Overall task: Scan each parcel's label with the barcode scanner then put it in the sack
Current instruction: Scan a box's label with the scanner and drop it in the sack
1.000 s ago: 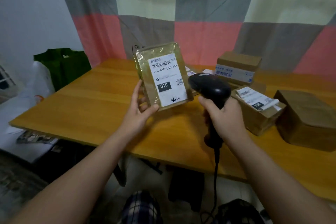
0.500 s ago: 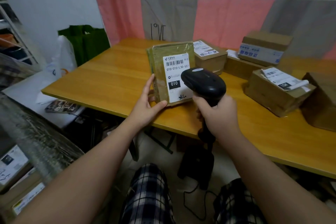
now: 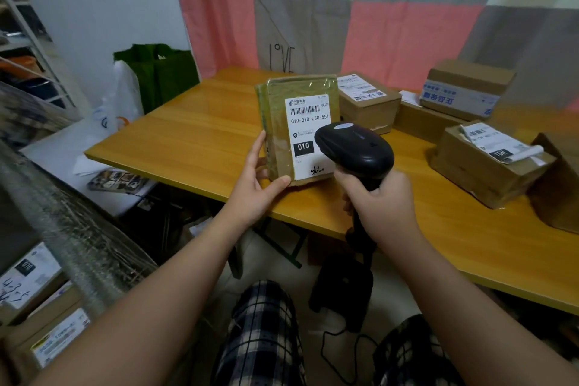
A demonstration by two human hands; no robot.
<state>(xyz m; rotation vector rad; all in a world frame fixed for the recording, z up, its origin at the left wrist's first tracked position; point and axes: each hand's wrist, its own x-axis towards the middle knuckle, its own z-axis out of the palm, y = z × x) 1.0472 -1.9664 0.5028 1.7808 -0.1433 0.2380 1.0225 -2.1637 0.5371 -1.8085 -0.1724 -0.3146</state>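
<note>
My left hand [image 3: 255,180] holds a flat brown parcel [image 3: 279,122] upright by its lower left corner, thumb across the front. Its white label [image 3: 308,122] with a barcode and "010" faces me. My right hand [image 3: 380,202] grips the handle of a black barcode scanner [image 3: 354,147], whose head sits just in front of the label's lower right part. A woven sack [image 3: 62,229] gapes at the lower left, with labelled boxes [image 3: 34,269] inside.
A wooden table [image 3: 194,135] carries several cardboard parcels: one behind the scanner [image 3: 368,103], one at the back right [image 3: 466,88], one with a curling label [image 3: 488,160]. A green bag [image 3: 159,72] and white bag [image 3: 125,94] stand at the table's left end.
The view has swung left and down, bringing the sack into sight. Parcel and scanner have stayed close together, the scanner head now overlapping the label's lower right.
</note>
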